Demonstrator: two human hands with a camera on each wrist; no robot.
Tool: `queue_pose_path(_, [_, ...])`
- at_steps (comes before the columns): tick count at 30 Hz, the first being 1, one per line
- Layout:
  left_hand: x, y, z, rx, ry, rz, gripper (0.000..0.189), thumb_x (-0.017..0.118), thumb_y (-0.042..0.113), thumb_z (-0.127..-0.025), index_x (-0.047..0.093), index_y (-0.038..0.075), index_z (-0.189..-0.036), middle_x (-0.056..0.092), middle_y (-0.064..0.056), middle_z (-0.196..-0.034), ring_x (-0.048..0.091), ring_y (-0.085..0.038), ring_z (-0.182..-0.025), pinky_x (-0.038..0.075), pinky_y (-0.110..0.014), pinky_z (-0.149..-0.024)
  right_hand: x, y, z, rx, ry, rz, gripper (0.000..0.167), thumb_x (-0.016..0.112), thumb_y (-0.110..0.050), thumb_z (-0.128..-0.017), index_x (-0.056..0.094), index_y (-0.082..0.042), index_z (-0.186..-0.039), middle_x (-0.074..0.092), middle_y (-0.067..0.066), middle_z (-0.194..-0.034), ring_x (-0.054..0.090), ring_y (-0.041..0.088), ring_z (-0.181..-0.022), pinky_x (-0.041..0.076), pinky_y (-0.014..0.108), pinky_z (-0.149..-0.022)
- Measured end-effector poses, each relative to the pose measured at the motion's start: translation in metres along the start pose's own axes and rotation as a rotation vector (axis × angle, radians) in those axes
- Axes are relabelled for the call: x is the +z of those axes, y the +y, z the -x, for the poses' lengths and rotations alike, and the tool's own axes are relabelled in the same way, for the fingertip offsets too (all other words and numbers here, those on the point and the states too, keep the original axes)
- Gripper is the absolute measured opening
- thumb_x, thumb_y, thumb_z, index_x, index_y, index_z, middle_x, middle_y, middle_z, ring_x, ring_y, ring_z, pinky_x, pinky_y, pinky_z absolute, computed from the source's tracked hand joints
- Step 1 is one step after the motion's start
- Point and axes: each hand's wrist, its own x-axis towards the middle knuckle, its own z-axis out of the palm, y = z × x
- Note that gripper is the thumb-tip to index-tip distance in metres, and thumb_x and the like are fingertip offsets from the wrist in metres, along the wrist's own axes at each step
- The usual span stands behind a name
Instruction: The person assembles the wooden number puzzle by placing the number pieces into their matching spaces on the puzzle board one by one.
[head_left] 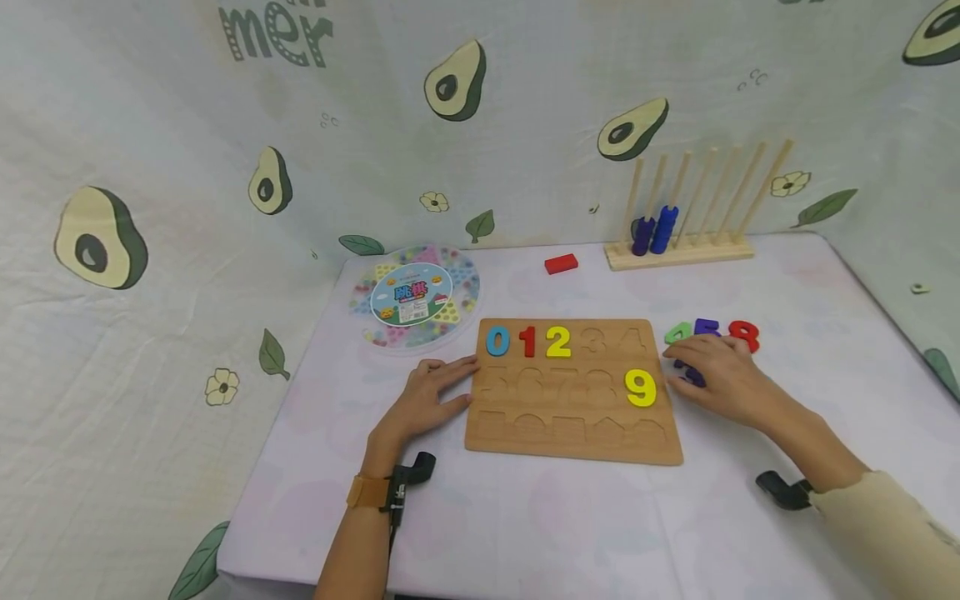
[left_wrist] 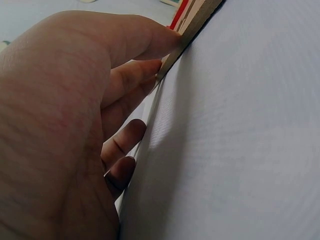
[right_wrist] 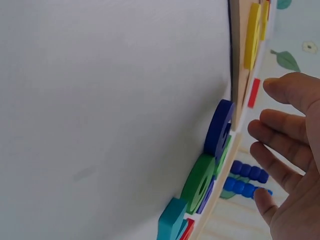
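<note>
A wooden number board [head_left: 498, 437] lies on the table, with a blue 0 [head_left: 491, 342], red 1 [head_left: 528, 342] and yellow 2 [head_left: 558, 342] in its top row. A yellow 9 [head_left: 641, 388] sits at the right of its middle row. My left hand [head_left: 423, 400] touches the board's left edge with fingers and thumb extended. Just off the right edge, my right hand [head_left: 723, 379] hovers over loose number pieces, its fingers relaxed around nothing. By it lie a green 4 [head_left: 677, 332], purple 5 [head_left: 707, 326], red 8 [head_left: 744, 333] and dark blue piece [right_wrist: 218, 129]. The hand partly hides the pile.
Behind the board are a round clear game box [head_left: 412, 296], a red block [head_left: 561, 264] and a peg rack [head_left: 682, 257] with blue beads on two rods. A green piece [right_wrist: 199, 182] and teal piece [right_wrist: 171, 220] show beneath the right hand. Patterned cloth hangs behind.
</note>
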Motion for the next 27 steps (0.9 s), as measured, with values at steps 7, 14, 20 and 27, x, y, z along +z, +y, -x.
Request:
queue_pose_path(7, [0.000,0.000,0.000,-0.024,-0.009,0.010,0.055,0.059,0.047,-0.098,0.048,0.033,-0.150,0.037,0.020,-0.156,0.032,-0.024,-0.129,0.029,-0.048,-0.103,0.000,0.008,0.003,0.074,-0.052,0.047,0.059,0.084,-0.033,-0.081,0.065,0.001,-0.126,0.061,0.025,-0.127,0.041,0.045,-0.125,0.023,0.063,-0.094])
queue_pose_path(14, [0.000,0.000,0.000,-0.017,-0.002,-0.005,0.055,0.059,0.048,-0.098,0.047,0.034,-0.151,0.036,0.021,-0.156,0.033,-0.023,-0.127,0.029,-0.047,-0.102,0.000,0.018,0.007,0.130,-0.105,0.060,0.066,0.082,-0.038,-0.082,0.062,0.002,-0.130,0.055,0.030,-0.134,0.038,0.049,-0.127,0.023,0.065,-0.093])
queue_pose_path(20, [0.001,-0.001,0.002,-0.008,0.007,0.000,0.055,0.060,0.048,-0.098,0.049,0.031,-0.150,0.039,0.018,-0.156,0.035,-0.025,-0.125,0.029,-0.049,-0.101,0.002,0.024,0.010,0.143,-0.143,0.036,0.063,0.080,-0.035,-0.084,0.061,0.001,-0.132,0.053,0.030,-0.135,0.037,0.049,-0.127,0.022,0.067,-0.094])
queue_pose_path(27, [0.004,-0.004,0.000,0.017,0.027,-0.007,0.055,0.059,0.049,-0.098,0.049,0.032,-0.150,0.038,0.020,-0.155,0.036,-0.021,-0.124,0.031,-0.048,-0.100,0.005,0.026,0.012,0.154,-0.143,0.034,0.062,0.078,-0.035,-0.085,0.061,0.001,-0.132,0.053,0.030,-0.136,0.037,0.049,-0.127,0.024,0.065,-0.093])
